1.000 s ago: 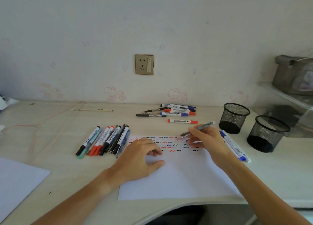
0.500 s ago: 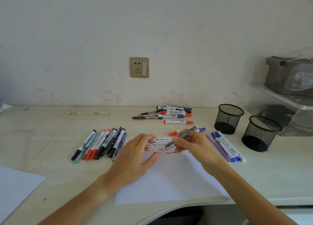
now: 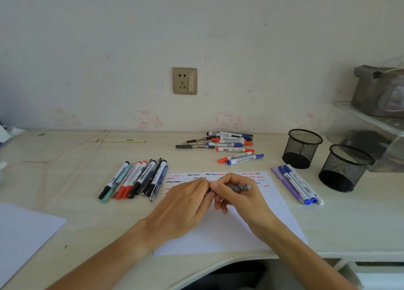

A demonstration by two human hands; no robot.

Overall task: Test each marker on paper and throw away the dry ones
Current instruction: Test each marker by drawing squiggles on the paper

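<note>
A grey pen (image 3: 240,187) lies level between both hands above the white test paper (image 3: 218,230), which carries red, blue and black squiggles along its top. My right hand (image 3: 238,195) grips the pen's barrel. My left hand (image 3: 188,204) closes its fingertips on the pen's left end, which is hidden by the fingers. A row of markers (image 3: 135,178) lies left of the paper. A loose pile of markers (image 3: 227,144) sits behind it, and several blue and purple pens (image 3: 295,183) lie to the right.
Two black mesh pen cups (image 3: 302,148) (image 3: 344,168) stand at the right, next to a clear shelf unit (image 3: 376,123). Another white sheet (image 3: 24,235) lies at the front left. A thin cord (image 3: 54,158) and a ruler (image 3: 118,140) lie at the back left.
My right hand lifted the pen from its writing angle and turned it level. My left hand left the paper and came up to take the pen's left end.
</note>
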